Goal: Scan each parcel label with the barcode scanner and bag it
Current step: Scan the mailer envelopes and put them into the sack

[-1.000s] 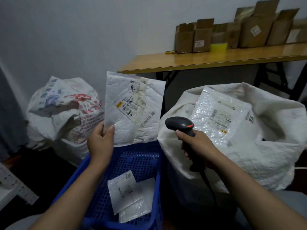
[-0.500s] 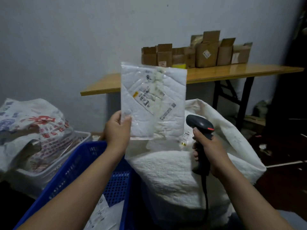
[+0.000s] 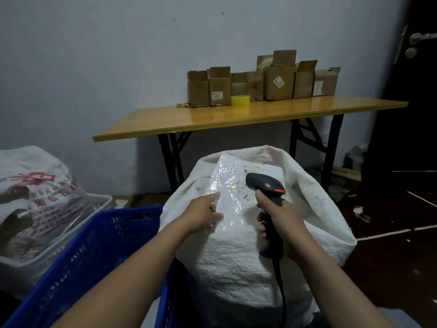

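Parcel [image 3: 230, 181], a white bubble mailer, lies face up in the open mouth of the big white woven sack [image 3: 236, 256]. Its printed label [image 3: 241, 188] is turned toward the camera and partly hidden behind the head of the barcode scanner [image 3: 264, 184]. Tilted against the sack's far wall as it is, the parcel looks to be at the bagging step. The left hand [image 3: 203, 215] meets its lower left edge, the fingers [image 3: 214, 197] stretched along it and the thumb below; whether they pinch the edge or merely steady it cannot be told. That contact probably serves to guide the mailer down inside rather than let it slide off the rim. The right hand [image 3: 281, 216] wraps the scanner's handle, its fingers [image 3: 260, 229] curled tight round it and the forefinger by the trigger, so the tool is ready without being set down. Its cable [image 3: 281, 285] hangs in front of the sack. Just to the left stands a blue crate [image 3: 94, 245], likely the supply of unscanned parcels, though its contents are out of view. Behind, a desk [image 3: 236, 117] carries open cardboard boxes [image 3: 279, 84] and a yellow tape roll [image 3: 240, 100].
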